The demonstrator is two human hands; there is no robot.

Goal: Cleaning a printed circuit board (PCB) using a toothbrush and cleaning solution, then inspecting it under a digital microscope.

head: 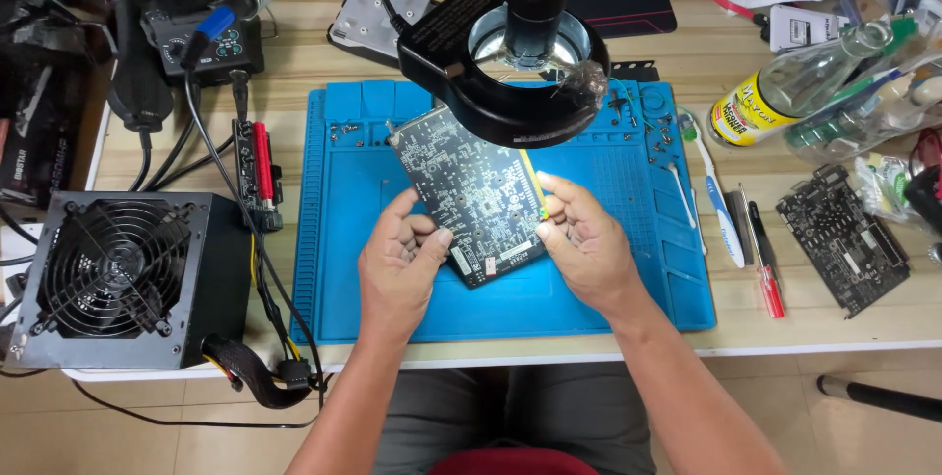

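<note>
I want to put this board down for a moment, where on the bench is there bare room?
The blue mat is bare along its front edge, below both hands, and on its left half beside the riser card. Bare wood lies in front of the small board, right of the screwdriver. Crowded: the mat's top trays under the ring light, and the far right corner around the bottle.

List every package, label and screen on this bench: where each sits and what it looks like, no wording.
Clear bottle: lying on its side right of the blue mat, with a yellow label.
Small white packet: top right above the bottle, flat, with dark print.
Clear plastic bags: right edge, crumpled, holding green items.
White sticker: near the lower edge of the circuit board in both hands.
Screens: none visible.
</note>
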